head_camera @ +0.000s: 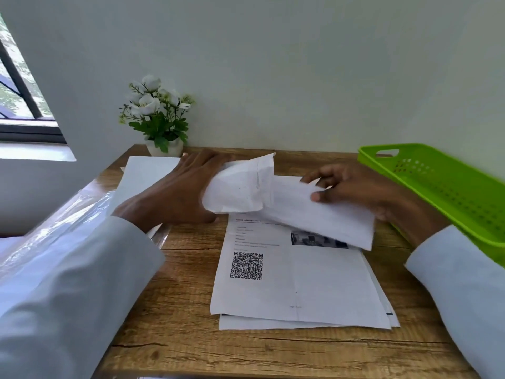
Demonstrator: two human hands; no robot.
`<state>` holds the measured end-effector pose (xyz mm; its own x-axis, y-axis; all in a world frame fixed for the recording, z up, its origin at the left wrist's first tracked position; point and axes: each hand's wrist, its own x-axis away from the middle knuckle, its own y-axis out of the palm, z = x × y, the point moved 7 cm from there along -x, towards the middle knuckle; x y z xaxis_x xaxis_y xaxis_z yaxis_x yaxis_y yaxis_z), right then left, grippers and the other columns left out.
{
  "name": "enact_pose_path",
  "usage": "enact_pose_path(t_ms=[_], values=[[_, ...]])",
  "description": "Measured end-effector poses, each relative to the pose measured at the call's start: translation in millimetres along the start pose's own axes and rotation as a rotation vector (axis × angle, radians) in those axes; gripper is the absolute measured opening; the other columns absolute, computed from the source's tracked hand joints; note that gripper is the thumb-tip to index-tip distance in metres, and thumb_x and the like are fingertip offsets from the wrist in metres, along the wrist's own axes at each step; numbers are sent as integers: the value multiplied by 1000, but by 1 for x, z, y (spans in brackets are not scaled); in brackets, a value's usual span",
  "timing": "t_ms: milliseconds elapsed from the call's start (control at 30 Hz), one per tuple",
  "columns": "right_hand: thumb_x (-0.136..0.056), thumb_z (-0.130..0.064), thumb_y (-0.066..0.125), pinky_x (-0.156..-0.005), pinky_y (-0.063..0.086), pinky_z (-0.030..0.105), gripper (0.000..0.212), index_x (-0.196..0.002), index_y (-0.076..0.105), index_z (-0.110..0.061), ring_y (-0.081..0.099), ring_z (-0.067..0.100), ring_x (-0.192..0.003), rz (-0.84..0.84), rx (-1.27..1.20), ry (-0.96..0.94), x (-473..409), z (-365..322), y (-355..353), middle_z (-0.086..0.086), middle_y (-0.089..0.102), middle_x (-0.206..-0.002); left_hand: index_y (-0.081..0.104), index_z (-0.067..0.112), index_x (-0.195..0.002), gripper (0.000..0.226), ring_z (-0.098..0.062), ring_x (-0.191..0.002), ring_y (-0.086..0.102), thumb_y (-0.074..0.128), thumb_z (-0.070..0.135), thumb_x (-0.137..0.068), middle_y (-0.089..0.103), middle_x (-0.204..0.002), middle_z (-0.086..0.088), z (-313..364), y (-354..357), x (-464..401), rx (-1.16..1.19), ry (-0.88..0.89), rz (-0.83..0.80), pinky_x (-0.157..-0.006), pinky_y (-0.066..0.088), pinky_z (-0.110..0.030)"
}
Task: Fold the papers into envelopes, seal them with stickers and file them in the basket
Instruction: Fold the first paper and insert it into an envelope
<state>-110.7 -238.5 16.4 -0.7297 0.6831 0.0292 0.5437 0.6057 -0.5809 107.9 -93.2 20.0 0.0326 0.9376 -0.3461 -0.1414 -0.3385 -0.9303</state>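
Folded white paper sheet (287,203) is held above the printed paper stack (297,283). Left hand (175,192) grips its bent end; right hand (352,190) pinches the opposite edge, evidently steadying the fold. Green plastic basket (437,192) lies right of the stack.

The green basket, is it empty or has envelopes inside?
Seems empty: the green basket shows only bare perforated floor, though its right part is out of frame.

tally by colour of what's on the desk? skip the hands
White: 4 - folded paper, printed stack, blank sheets, flower pot
Green: 1 - basket
Clear: 1 - plastic wrap
Total: 6
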Motion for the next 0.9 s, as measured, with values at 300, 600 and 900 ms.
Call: enact_pose_path(t_ms=[300, 600, 900], values=[[-81, 2, 73, -66, 55, 14, 34, -109, 75, -16, 68, 5, -75, 119, -136, -68, 17, -9, -42, -6, 78, -91, 17, 25, -149, 114, -22, -130, 24, 87, 37, -59, 27, -141, -2, -9, -1, -2, -35, -92, -11, -111, 25, -40], [-81, 3, 72, -67, 53, 18, 34, -108, 76, -17, 66, 9, -79, 59, -122, -103, 17, -15, -26, 3, 78, -95, 12, 22, -151, 120, -22, -132, 22, 88, 33, -59, 25, -144, -4, -8, -3, 0, 14, -96, 18, -112, 24, -40], [-84, -1, 71, -85, 58, 37, 30, -106, 77, -21, 73, 16, -87, -24, 94, -99, 9, -25, -10, -3, 78, -92, 16, 12, -152, 118, -28, -134, 23, 81, 46, -60, 30, -145, -12, 16, 6, -3, -361, 86, -10, -116, 14, -62]])
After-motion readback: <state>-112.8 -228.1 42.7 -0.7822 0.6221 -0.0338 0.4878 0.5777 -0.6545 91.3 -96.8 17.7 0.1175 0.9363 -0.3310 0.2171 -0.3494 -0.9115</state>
